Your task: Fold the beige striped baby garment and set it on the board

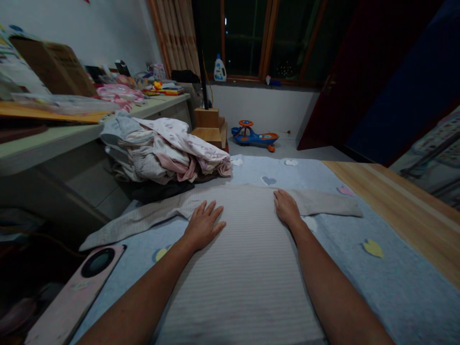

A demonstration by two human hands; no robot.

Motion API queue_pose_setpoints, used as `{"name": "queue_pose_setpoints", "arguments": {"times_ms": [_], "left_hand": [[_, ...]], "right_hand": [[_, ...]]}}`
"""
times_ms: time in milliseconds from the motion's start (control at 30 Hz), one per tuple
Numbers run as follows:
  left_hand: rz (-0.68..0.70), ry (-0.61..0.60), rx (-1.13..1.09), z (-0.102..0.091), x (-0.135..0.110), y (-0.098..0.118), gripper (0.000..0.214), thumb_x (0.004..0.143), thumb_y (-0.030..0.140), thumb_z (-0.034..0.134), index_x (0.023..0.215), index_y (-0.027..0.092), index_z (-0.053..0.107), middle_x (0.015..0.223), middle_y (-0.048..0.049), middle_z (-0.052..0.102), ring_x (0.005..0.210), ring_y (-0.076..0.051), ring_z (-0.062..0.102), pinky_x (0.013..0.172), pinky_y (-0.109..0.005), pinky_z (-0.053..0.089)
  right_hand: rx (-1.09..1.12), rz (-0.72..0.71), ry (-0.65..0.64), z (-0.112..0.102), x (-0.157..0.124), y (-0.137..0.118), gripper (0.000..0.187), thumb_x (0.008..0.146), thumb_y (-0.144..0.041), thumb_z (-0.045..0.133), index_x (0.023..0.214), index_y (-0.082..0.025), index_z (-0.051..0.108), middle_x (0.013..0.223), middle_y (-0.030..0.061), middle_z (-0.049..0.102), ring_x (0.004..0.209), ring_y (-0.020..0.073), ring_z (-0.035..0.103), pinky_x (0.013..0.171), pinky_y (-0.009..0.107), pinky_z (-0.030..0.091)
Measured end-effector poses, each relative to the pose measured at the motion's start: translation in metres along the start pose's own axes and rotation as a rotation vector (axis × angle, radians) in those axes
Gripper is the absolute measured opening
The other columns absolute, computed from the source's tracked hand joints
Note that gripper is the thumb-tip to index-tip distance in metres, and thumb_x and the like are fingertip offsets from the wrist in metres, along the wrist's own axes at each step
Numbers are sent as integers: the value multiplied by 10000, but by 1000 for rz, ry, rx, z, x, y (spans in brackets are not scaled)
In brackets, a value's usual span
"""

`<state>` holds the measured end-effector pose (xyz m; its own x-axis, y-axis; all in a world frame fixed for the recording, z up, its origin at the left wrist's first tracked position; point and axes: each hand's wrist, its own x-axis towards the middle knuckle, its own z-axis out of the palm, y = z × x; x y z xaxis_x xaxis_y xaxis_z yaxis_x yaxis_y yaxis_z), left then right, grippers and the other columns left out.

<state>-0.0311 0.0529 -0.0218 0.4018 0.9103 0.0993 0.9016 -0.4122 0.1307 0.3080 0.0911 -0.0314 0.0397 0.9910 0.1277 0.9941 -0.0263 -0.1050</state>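
**Striped shirt [247, 273] lies flat, sleeves [330, 203] out**

The person's left hand [203, 222] rests on the shirt, palm down, fingers spread. The right hand [287, 207] lies at the opposite edge, fingers close together; whether they pinch the shirt is hard to tell. The shirt is on a blue blanket [341, 249], with a clothes pile [168, 149] and a phone [74, 292] to the left.

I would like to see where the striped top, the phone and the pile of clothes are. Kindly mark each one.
Striped top [244, 258]: head view, middle of its body.
Phone [74, 299]: head view, its pink back.
Pile of clothes [161, 148]: head view, middle of the heap.
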Motion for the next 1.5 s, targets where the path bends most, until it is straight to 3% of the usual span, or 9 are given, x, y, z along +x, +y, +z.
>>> {"name": "queue_pose_setpoints", "arguments": {"times_ms": [233, 467, 733, 933, 1067, 1200, 1333, 1500], "left_hand": [[51, 45, -54, 0, 1, -11, 479, 987, 372, 401, 1415, 207, 538, 1519, -100, 485, 1439, -300, 368, 1177, -477, 311], [4, 42, -17, 0, 0, -10, 483, 979, 393, 436, 1412, 206, 538, 1532, -109, 468, 1445, -296, 367, 1188, -459, 295], [-16, 27, 12, -2, -1, -10, 482, 990, 381, 414, 1423, 202, 530, 1542, -111, 454, 1448, -313, 361, 1184, -471, 298], [-12, 45, 1, -7, -1, -13, 465, 983, 346, 419, 1393, 173, 555, 1511, -120, 491, 1423, -291, 403, 1179, -440, 321], [-26, 62, -4, -9, -1, -17, 434, 977, 276, 388, 1353, 188, 585, 1459, -112, 548, 1377, -255, 466, 1150, -411, 363], [-49, 46, 4, -14, -1, -25, 480, 912, 143, 384, 1341, 195, 592, 1450, -104, 558, 1341, -238, 506, 1098, -402, 416], [-65, 18, 3, -20, -3, -35, 584, 816, 41, 405, 1349, 198, 583, 1460, -92, 551, 1351, -220, 497, 1104, -389, 411], [-57, -24, 12, -21, -8, -47, 652, 808, 6, 376, 1390, 242, 552, 1491, -81, 519, 1383, -224, 462, 1105, -418, 405]], "right_hand": [[41, 9, 41, 4, 2, 4, 455, 981, -172, 341, 1390, -114, 531, 1506, 157, 473, 1384, 242, 430, 1154, 385, 301], [84, 51, 84, 9, 4, 12, 540, 885, -48, 338, 1377, -94, 556, 1472, 155, 516, 1362, 224, 462, 1142, 350, 316], [91, 89, 111, 9, 3, 14, 528, 884, -57, 341, 1357, -97, 573, 1443, 138, 552, 1351, 215, 481, 1141, 335, 320], [38, 56, 21, -4, 5, 11, 529, 871, -47, 349, 1341, -99, 584, 1424, 164, 562, 1326, 234, 508, 1111, 343, 349], [28, -5, -31, -13, 6, -8, 475, 892, -102, 397, 1311, -124, 618, 1389, 166, 593, 1316, 264, 518, 1108, 366, 355], [79, -152, -69, -16, -2, -46, 490, 945, -204, 420, 1417, -126, 529, 1517, 144, 470, 1405, 243, 422, 1156, 349, 316], [156, -267, -56, -10, -18, -78, 485, 973, -244, 416, 1426, -96, 505, 1534, 151, 444, 1422, 228, 393, 1184, 345, 275], [167, -258, -40, -3, -27, -83, 466, 979, -265, 429, 1404, -100, 524, 1531, 153, 448, 1423, 229, 388, 1196, 374, 247]]}}
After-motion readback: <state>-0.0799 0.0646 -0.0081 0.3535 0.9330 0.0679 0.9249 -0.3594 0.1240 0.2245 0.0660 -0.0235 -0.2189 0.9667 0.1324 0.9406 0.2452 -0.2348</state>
